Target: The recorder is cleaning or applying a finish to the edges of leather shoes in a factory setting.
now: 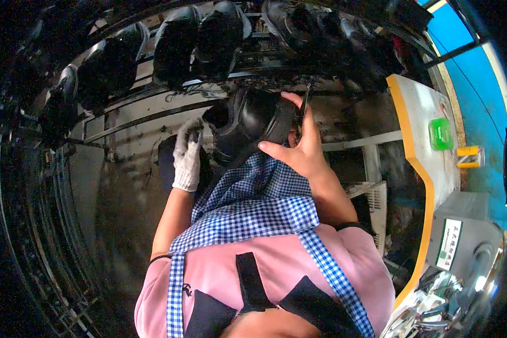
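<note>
A row of dark shoes (222,42) stands past the blue-checked cloth apron (242,222). Above it, 1 black shoe (253,115), glossy and rounded, could drop if the bare right hand (303,149) loosened its spread grasp. The knit-gloved left hand (187,152) curls by its opening, hold unclear. The slim, pointed tool (305,102) could scuff that shine by slipping.

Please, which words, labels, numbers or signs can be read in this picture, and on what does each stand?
Wording is not copied out here.
White rectangular label on the grey metal-looking box: large dark characters legible, smaller print too small.
Green plastic container: pale print, too small to read.
Glossy black shoe: no visible text.
</note>
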Tool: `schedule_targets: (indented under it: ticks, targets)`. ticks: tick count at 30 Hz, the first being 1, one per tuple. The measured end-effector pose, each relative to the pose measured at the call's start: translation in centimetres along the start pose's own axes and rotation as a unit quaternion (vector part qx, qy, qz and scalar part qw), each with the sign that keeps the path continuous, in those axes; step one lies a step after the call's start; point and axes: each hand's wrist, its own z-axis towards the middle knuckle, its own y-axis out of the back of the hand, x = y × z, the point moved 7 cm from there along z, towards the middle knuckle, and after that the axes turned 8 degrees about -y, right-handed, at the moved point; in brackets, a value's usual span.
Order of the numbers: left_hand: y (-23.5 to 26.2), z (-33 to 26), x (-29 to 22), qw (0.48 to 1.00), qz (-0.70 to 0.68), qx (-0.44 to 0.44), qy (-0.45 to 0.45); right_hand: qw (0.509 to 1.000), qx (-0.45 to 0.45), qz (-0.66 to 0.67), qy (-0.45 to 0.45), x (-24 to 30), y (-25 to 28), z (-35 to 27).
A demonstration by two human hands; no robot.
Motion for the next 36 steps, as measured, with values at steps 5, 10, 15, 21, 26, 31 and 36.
schedule_targets:
  ticks: [5,10,15,21,26,31,36]
  targets:
    - [-3.3,-0.2,-8.8,0.965,-0.149,0.214,-0.002,0.965,0.06,-0.211,0.144,2.9,-2.5,0.0]
    - [-4.8,-0.4,-9.5,0.951,-0.201,0.233,-0.005,0.969,0.081,-0.231,0.047,4.2,-1.6,1.2]
    - [-5.2,-0.6,-11.1,0.956,-0.036,0.217,-0.194,0.927,0.093,-0.312,0.187,6.1,-2.6,1.0]
    - [-5.1,-0.9,-10.7,0.943,0.05,0.219,-0.244,0.916,0.02,-0.318,0.242,5.4,-3.1,0.5]
    - [-4.8,-1.2,-9.7,0.969,-0.077,0.195,-0.134,0.91,0.107,0.381,-0.125,-0.1,-0.2,2.2]
    - [-4.4,-1.0,-9.6,0.975,-0.073,0.184,-0.104,0.996,0.058,-0.05,0.042,-0.8,0.2,0.6]
    - [-4.5,-1.2,-10.9,0.971,-0.079,0.187,-0.123,0.97,0.042,-0.162,0.176,4.4,-0.9,0.0]
